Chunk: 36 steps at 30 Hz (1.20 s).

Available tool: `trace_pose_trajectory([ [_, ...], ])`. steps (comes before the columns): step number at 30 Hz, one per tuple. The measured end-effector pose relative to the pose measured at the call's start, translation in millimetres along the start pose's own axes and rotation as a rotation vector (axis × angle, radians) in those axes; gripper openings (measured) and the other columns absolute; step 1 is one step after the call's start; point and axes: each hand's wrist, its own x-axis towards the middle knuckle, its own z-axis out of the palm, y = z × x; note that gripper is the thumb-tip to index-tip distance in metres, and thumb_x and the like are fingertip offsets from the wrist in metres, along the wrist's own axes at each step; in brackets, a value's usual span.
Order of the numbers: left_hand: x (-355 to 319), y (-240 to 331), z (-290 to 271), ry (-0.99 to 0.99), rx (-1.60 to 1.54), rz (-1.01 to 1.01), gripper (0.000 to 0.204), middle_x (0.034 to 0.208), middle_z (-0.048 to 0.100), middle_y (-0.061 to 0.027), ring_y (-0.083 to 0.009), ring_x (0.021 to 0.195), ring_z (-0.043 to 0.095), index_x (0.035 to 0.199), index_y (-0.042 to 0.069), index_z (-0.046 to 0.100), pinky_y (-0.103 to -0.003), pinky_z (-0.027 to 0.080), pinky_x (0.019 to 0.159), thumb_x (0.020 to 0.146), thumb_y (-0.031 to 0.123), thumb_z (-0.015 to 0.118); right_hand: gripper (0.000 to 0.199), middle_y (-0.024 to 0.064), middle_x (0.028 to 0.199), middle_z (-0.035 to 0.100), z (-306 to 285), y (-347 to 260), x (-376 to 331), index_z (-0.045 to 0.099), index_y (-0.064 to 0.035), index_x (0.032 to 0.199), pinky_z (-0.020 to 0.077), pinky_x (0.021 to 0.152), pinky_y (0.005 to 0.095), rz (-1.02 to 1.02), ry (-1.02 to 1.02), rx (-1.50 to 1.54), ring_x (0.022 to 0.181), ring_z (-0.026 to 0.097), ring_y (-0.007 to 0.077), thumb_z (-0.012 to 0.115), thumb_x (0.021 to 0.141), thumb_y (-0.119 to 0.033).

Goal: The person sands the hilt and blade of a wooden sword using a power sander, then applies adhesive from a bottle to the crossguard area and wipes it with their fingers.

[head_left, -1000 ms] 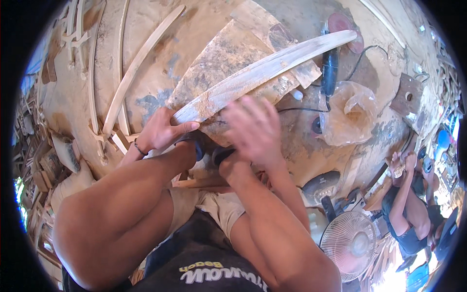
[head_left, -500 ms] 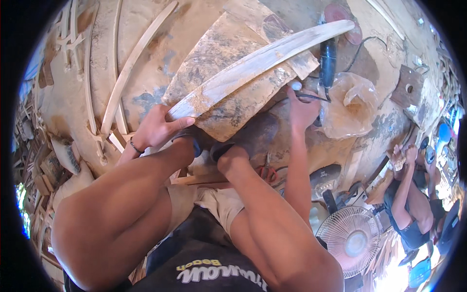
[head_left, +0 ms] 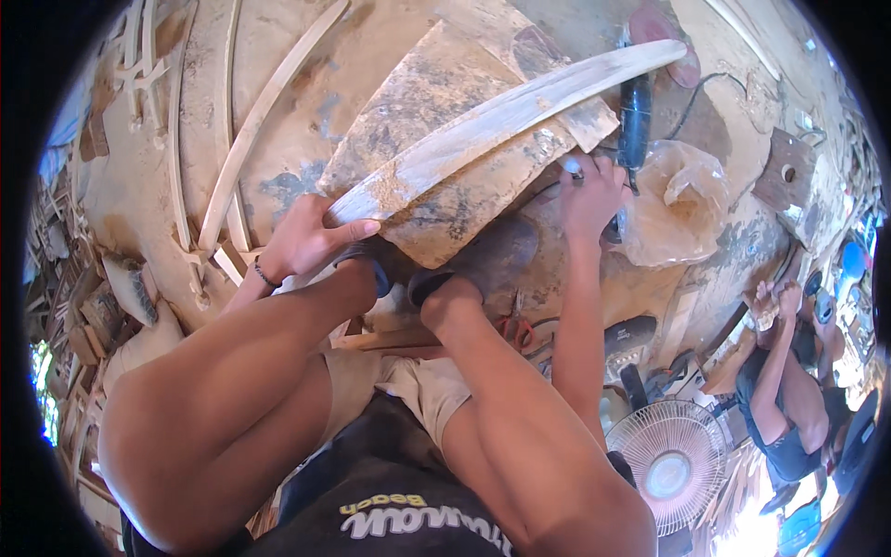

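Sawdust coats nearly everything here. A long, pale, curved wooden slat [head_left: 506,121], rough and dusty on its face, runs from about 8 o'clock up to 2 o'clock across a stained, mottled sheet of brown board [head_left: 445,158] that lies on the dusty floor [head_left: 288,130]. The left hand [head_left: 302,237] closes loosely over the slat's lower end, thumb laid flat along the upper face and fingers curled under the edge; a dark band circles that wrist. The right hand [head_left: 589,190] reaches out toward 1 o'clock, fingers bent around a small pale object at its fingertips; what that object is cannot be told. It sits just beside a black cylindrical power tool [head_left: 636,111], whose body points toward 12 o'clock and ends at a reddish round disc [head_left: 664,32]. A crumpled translucent plastic bag [head_left: 677,200] lies at 3 o'clock of that hand, touching the tool's lower end. Both bare knees rise in the foreground, and dark rubber sandals [head_left: 436,278] press on the near edge of the board. Thin curved strips of light wood [head_left: 264,121] lie at 10 o'clock on the floor. Red-handled pliers [head_left: 513,325] rest between the legs. A round white wire-guarded fan [head_left: 668,459] stands at 4 o'clock, and another person [head_left: 789,390] crouches at 3 o'clock.
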Motion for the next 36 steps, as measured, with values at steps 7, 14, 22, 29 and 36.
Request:
trace_pose_trajectory([
  [7,-1.1,2.3,-0.1,-0.014,0.072,-0.034,0.079,0.06,0.061,-0.015,-0.0243,0.057,0.057,0.083,-0.006,0.074,-0.048,0.047,0.061,0.092,0.072,0.082,0.033,0.0121,0.123,0.075,-53.0,-45.5,-25.3,0.069,-0.0031,0.121,0.0577,0.099,0.0446,0.207,0.371,0.901,0.116,0.071,0.0269,0.09,0.096,-0.011],
  [14,0.1,4.0,-0.9,-0.047,0.066,-0.069,0.081,0.058,0.058,-0.0134,-0.0231,0.056,0.056,0.081,-0.007,0.075,-0.047,0.047,0.059,0.092,0.073,0.082,0.032,0.016,0.099,0.078,-91.5,-116.4,-51.6,0.069,-0.0038,0.115,0.0611,0.07,0.0392,-0.065,-0.008,0.716,0.081,0.078,0.0318,0.09,0.098,-0.022],
  [22,-0.3,3.0,-1.6,-0.012,0.084,-0.035,0.081,0.057,0.058,-0.0137,-0.0231,0.055,0.056,0.078,-0.007,0.075,-0.046,0.047,0.059,0.092,0.072,0.081,0.03,0.0119,0.078,0.071,-80.8,-141.7,-42.8,0.068,-0.0061,0.103,0.0548,0.056,0.0414,-0.15,0.078,0.63,0.064,0.072,0.0311,0.088,0.1,-0.029],
  [29,0.5,1.1,-0.4,-0.038,0.058,-0.036,0.081,0.06,0.06,-0.0158,-0.0258,0.057,0.057,0.085,-0.007,0.077,-0.047,0.05,0.062,0.092,0.073,0.081,0.026,0.0122,0.079,0.073,-82.8,-141.1,-42.3,0.072,-0.0048,0.104,0.0541,0.057,0.0391,-0.14,0.093,0.629,0.062,0.072,0.0277,0.089,0.099,-0.024],
  [36,-1.5,5.3,-1.6,-0.024,0.054,-0.044,0.082,0.061,0.061,-0.0155,-0.0258,0.058,0.058,0.086,-0.007,0.078,-0.047,0.05,0.063,0.092,0.075,0.081,0.03,0.0114,0.072,0.067,-86.8,-141.2,-41.5,0.066,-0.0065,0.096,0.0505,0.052,0.0405,-0.112,0.096,0.633,0.057,0.068,0.0296,0.088,0.1,-0.027],
])
